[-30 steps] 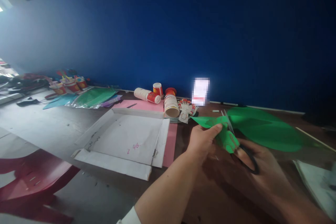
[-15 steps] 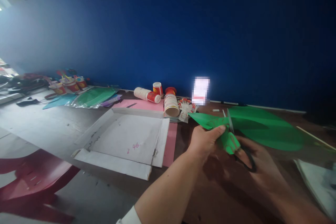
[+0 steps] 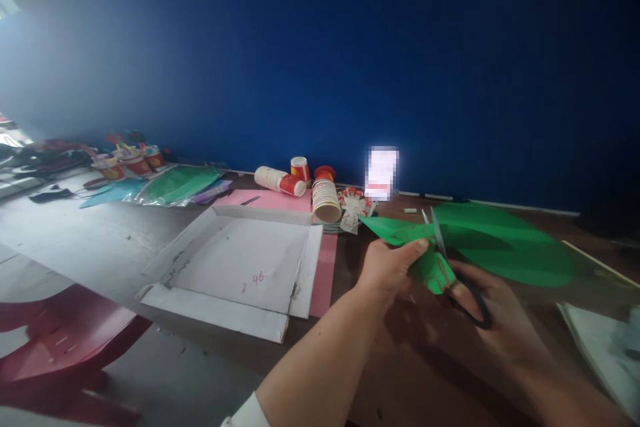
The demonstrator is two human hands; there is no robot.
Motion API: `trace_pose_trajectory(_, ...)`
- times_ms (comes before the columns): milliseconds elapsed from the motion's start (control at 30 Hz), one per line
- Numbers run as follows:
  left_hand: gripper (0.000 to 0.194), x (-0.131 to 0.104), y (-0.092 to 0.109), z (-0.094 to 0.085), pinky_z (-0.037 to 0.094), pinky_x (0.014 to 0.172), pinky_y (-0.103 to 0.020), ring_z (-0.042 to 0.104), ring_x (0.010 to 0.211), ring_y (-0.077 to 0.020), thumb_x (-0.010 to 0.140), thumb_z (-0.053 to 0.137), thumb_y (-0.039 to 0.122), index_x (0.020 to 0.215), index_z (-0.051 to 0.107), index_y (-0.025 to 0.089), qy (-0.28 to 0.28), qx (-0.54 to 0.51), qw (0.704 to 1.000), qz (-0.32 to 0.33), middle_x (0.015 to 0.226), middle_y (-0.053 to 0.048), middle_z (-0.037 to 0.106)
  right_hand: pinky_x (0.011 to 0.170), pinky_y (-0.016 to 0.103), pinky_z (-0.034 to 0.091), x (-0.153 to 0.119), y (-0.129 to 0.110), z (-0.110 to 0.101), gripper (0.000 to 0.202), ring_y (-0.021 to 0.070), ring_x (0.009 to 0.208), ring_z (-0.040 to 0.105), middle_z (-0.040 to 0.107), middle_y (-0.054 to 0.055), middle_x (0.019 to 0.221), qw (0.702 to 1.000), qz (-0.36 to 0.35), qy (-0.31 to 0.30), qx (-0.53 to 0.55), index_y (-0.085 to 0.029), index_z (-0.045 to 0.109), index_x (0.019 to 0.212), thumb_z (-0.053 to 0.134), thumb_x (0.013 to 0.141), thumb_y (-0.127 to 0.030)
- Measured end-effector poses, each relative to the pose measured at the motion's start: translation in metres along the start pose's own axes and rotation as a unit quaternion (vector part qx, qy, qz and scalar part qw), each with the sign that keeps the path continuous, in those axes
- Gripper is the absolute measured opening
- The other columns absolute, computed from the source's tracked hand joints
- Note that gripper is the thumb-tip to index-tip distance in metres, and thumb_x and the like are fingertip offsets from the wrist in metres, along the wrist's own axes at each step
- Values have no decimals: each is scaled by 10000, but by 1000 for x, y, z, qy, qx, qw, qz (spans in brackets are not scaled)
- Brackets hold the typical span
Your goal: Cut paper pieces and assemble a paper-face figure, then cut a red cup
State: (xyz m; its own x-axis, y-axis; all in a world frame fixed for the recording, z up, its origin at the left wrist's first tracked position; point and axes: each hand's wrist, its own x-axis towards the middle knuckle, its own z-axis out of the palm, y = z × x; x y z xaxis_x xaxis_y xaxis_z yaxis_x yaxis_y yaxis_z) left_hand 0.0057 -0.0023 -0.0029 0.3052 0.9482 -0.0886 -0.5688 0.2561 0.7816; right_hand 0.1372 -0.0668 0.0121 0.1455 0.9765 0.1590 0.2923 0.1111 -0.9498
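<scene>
My left hand pinches a piece of green paper between thumb and fingers, its thumb lying on top. Brown curved lines are drawn on the paper, and one pointed end reaches out to the left. Held in my right hand is a pair of scissors with black handles. Their blades stand slightly apart and point up and away, at the right edge of the paper. Beyond them a large rounded green sheet lies on the brown table. The paper hides part of my left fingers.
A white shallow cardboard tray lies left of my hands on pink paper. Paper cups and a cut-out lie at the back, near a bright blurred screen. A red chair is at lower left, white sheets at right.
The scissor handles and my right hand have shifted slightly to the right, with the blades a little further apart. The green paper's lower end has turned slightly. My left hand is nearly still.
</scene>
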Motion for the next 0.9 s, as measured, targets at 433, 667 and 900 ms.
trace_pose_trajectory(433, 455, 1, 3, 1, 528, 771, -338, 666, 733, -189, 533, 882, 393, 856, 741, 107, -2, -6, 1000, -5, 864, -109, 734, 708, 313, 581, 4, 10, -8, 438, 314, 872, 723, 785, 63, 886, 998, -33, -23, -56, -220, 781, 948, 738, 687, -569)
trace_pose_trajectory(667, 476, 1, 5, 1, 524, 748, -330, 651, 720, -181, 492, 896, 399, 835, 739, 107, 0, -10, 1000, -6, 858, -109, 730, 678, 322, 576, 3, 16, -13, 479, 298, 850, 725, 782, 83, 972, 995, -13, -43, -84, -183, 748, 1055, 675, 765, -557)
trace_pose_trajectory(900, 491, 1, 7, 1, 520, 738, -326, 643, 698, -170, 496, 893, 414, 845, 733, 107, -11, -12, 1000, -16, 832, -95, 716, 727, 321, 569, 3, 8, -12, 382, 293, 859, 726, 787, 62, 953, 993, -38, -39, -108, -219, 775, 1011, 668, 785, -508)
